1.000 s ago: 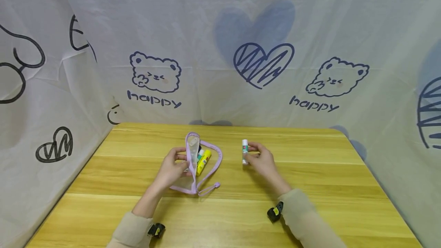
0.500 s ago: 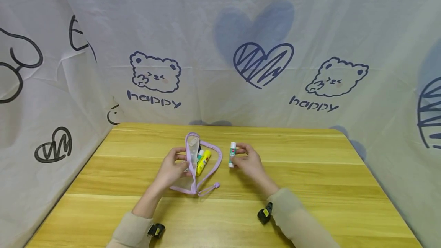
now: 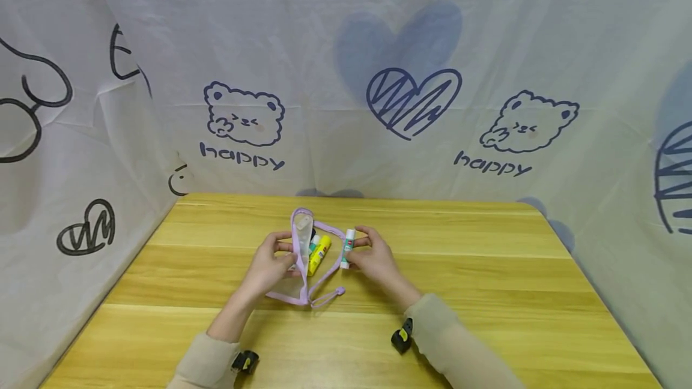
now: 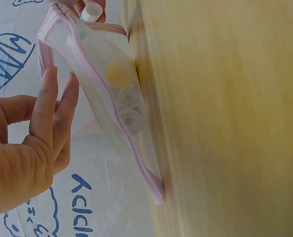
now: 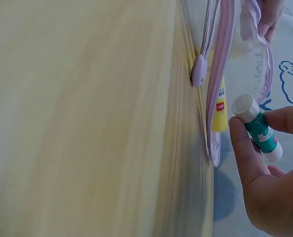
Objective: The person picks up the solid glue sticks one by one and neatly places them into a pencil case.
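A translucent mesh zipper pouch (image 3: 284,298) with lavender edging lies on the table, its mouth spread wide. My left hand (image 3: 272,264) pinches the pouch's left edge between thumb and fingers. Inside show a yellow tube (image 3: 320,255), a green-and-white stick (image 3: 314,244) and something dark, partly hidden. In the left wrist view, round ends press against the mesh wall (image 4: 99,84). My right hand (image 3: 376,262) holds a green-and-white glue stick (image 3: 348,248) between thumb and fingertips, overlapping the pouch's right rim in the head view. The right wrist view has this glue stick (image 5: 261,129) tilted beside the opening.
A lavender zipper pull (image 3: 340,290) lies by the pouch's near end. The wooden table (image 3: 486,275) runs back to a white curtain (image 3: 335,155) printed with bears and hearts. Each wrist wears a black camera mount (image 3: 402,336).
My right hand has carried the glue stick leftward, from well right of the pouch to its right rim. The left hand and the pouch stay in place.
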The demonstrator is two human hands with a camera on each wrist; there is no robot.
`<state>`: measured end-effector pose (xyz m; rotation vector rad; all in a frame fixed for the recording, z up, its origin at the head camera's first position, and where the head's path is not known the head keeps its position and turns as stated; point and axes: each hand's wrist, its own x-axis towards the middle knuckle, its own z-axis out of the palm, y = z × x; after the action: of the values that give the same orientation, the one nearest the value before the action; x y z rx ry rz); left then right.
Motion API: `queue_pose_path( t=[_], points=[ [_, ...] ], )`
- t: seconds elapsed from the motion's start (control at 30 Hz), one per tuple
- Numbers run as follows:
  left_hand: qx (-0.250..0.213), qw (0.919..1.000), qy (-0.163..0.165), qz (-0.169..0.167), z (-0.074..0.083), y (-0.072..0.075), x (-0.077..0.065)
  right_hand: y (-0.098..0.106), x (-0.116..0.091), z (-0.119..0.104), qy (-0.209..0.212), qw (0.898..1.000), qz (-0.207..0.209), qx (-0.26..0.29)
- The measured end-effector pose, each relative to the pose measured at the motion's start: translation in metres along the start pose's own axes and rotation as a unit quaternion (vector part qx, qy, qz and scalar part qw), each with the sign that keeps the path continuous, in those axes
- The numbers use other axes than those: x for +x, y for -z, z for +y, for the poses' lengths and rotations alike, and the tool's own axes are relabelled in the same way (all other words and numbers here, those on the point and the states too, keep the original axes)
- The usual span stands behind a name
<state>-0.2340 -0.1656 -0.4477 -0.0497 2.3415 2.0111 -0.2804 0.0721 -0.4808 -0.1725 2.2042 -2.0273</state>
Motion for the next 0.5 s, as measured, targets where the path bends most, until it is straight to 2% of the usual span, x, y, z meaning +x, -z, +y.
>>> queue_pose_path(
  t=[0.2,0.5],
  points=[
    [-0.003,1.0,0.0,-0.001,0.0,0.0,0.0,-0.01,0.001,-0.003,-0.003,1.0,-0.011,0.016],
    [-0.004,1.0,-0.001,-0.002,-0.001,-0.002,0.001,-0.021,0.007,0.004,-0.025,1.0,-0.006,0.009]
  ],
)
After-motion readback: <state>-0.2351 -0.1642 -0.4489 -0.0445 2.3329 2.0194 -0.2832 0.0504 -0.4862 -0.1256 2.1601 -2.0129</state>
